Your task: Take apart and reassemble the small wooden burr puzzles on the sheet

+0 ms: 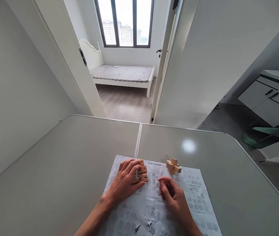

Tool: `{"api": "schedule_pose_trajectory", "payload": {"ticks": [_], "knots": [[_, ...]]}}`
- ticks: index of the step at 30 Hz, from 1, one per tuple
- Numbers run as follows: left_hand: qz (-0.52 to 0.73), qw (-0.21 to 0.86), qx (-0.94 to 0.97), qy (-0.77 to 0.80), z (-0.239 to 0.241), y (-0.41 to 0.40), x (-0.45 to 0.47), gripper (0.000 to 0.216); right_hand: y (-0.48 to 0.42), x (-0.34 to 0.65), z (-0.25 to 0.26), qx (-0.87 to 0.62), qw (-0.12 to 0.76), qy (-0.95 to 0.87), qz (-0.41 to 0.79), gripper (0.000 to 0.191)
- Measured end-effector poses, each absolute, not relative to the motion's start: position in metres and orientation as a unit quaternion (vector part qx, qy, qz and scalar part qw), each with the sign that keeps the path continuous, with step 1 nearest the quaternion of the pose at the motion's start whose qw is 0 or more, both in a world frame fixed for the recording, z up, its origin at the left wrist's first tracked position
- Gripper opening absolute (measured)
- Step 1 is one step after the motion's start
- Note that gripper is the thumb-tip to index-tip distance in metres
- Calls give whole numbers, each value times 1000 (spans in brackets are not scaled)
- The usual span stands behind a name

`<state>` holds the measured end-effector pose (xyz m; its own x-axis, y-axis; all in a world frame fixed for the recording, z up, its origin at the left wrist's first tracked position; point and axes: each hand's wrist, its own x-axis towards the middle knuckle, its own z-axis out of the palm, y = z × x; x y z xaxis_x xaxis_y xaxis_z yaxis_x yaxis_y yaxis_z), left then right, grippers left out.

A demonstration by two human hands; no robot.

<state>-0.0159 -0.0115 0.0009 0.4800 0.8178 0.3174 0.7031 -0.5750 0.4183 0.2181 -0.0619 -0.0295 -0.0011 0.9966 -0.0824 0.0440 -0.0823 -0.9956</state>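
— Entry one: left hand (127, 179)?
— Fingers slightly spread, laid over a row of wooden blocks (143, 170), touching them, on the paper sheet (193, 193).
— Entry two: right hand (174, 195)?
— Fingers curled close together, tips on the sheet; whether they pinched anything could not be told.
— Nearby?
— One joined block cross (173, 166), just beyond the right fingertips, apart from them. Grey table (68, 164) beneath.

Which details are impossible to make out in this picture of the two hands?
Head view:
- Light wooden blocks: the left hand covers most; their number, and whether they are gripped, is unclear.
- Right hand: its curled fingers hide whatever lies under them.
- White printed paper sheet: print too small to read; the bottom edge cuts it off.
- Small wooden cross-shaped piece: too small to show its joints.
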Motion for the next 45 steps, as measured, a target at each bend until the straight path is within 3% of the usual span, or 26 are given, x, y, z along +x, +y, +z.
{"api": "schedule_pose_trajectory", "payload": {"ticks": [6,15,21,25,37,45], "knots": [[267,89,830,481,-3,-9,-17,36,-58,230,-31,-512,532,-357,572,38],[271,-16,766,583,-15,-3,-31,27,-50,244,-25,-499,622,-235,556,36],[288,-58,744,601,-17,-3,-31,26,-45,243,-19,-502,592,-243,582,55],[312,-43,759,569,-9,-5,-25,26,-43,243,-20,-502,581,-279,577,57],[314,142,820,457,-5,-19,-7,16,-48,244,-23,-408,583,-290,640,27],[282,451,748,397,-2,-39,6,79,-67,225,-20,-218,515,-262,787,31]]}}
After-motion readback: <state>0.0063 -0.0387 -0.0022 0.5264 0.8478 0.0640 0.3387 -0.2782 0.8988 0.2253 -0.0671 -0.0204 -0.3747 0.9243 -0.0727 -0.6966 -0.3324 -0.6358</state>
